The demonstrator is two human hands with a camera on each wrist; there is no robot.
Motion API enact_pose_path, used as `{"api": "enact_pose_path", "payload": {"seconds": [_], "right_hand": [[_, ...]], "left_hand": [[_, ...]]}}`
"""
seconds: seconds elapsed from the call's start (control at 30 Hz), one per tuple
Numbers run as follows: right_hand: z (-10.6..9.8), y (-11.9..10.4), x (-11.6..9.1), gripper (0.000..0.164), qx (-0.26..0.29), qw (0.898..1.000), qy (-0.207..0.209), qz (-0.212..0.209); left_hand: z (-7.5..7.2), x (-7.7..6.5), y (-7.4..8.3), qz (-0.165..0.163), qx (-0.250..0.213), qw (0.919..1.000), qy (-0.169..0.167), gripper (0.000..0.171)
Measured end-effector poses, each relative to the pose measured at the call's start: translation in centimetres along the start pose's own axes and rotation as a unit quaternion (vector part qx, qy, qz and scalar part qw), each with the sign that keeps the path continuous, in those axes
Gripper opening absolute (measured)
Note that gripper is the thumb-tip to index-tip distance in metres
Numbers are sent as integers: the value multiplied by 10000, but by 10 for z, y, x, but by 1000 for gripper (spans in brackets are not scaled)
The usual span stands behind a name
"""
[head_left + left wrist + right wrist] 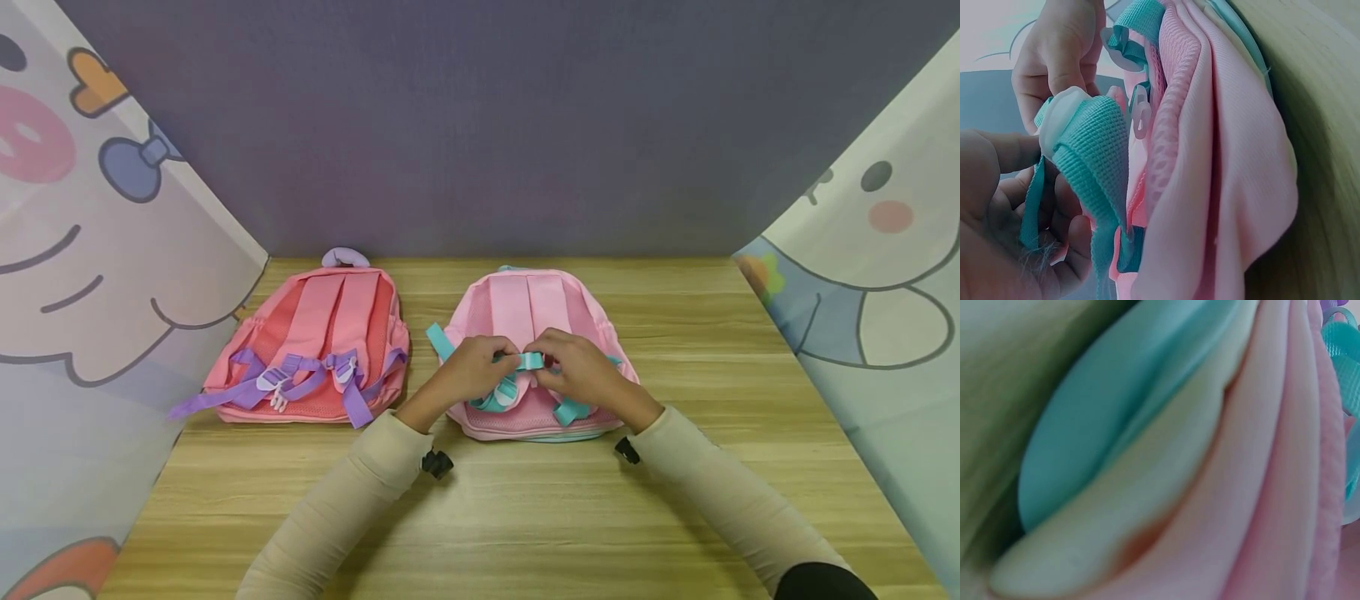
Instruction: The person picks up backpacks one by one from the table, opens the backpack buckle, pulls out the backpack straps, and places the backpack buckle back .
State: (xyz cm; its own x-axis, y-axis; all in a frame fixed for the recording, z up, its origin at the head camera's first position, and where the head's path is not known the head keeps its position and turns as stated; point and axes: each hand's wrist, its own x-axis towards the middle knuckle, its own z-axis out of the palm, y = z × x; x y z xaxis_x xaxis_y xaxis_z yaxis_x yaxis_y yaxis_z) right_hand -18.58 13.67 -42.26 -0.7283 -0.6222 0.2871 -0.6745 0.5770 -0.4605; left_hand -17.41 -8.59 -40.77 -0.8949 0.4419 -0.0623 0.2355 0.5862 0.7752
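A light pink backpack [498, 292] lies with its shoulder-strap side up. Over its lower middle, my left hand [474, 368] pinches a teal webbing strap [531, 361] between thumb and fingers. From the other side, my right hand [581, 367] grips the same strap with bent fingers. In the left wrist view, a whitish plastic buckle [1063, 115] sits on the folded teal webbing [1094, 140] between both hands. An unfastened white clip [1141, 112] hangs nearby. The right wrist view shows only the bag's pink side [1260, 487] and teal part [1104, 419], with the right hand hidden.
A coral backpack [307, 308] with purple straps [240, 392] and a lilac handle [345, 257] lies to the left on the wooden table [510, 517]. A dark panel [495, 125] stands behind, with cartoon-printed sheets [112, 250] at both sides.
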Motion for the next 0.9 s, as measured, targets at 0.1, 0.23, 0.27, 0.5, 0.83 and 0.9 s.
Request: {"api": "enact_pose_path", "payload": {"seconds": [0.1, 0.23, 0.27, 0.5, 0.83, 0.9], "right_hand": [[0, 0, 0, 27, -13, 10000, -37, 20], [1, -1, -1, 26, -30, 10000, -64, 69], [1, -1, -1, 26, -39, 9999, -64, 71], [4, 1, -1, 26, -59, 10000, -39, 30], [10, 4, -5, 24, 44, 9999, -107, 55], [11, 4, -5, 24, 45, 10000, -79, 22]], "left_hand": [[0, 0, 0, 14, -20, 10000, -16, 17], [1, 0, 1, 0, -16, 10000, -18, 17], [1, 0, 0, -8, -8, 10000, -20, 17], [3, 1, 0, 8, 97, 10000, 12, 19], [6, 3, 0, -45, 203, 9998, 9, 17], [6, 2, 1, -55, 207, 9998, -5, 18]]}}
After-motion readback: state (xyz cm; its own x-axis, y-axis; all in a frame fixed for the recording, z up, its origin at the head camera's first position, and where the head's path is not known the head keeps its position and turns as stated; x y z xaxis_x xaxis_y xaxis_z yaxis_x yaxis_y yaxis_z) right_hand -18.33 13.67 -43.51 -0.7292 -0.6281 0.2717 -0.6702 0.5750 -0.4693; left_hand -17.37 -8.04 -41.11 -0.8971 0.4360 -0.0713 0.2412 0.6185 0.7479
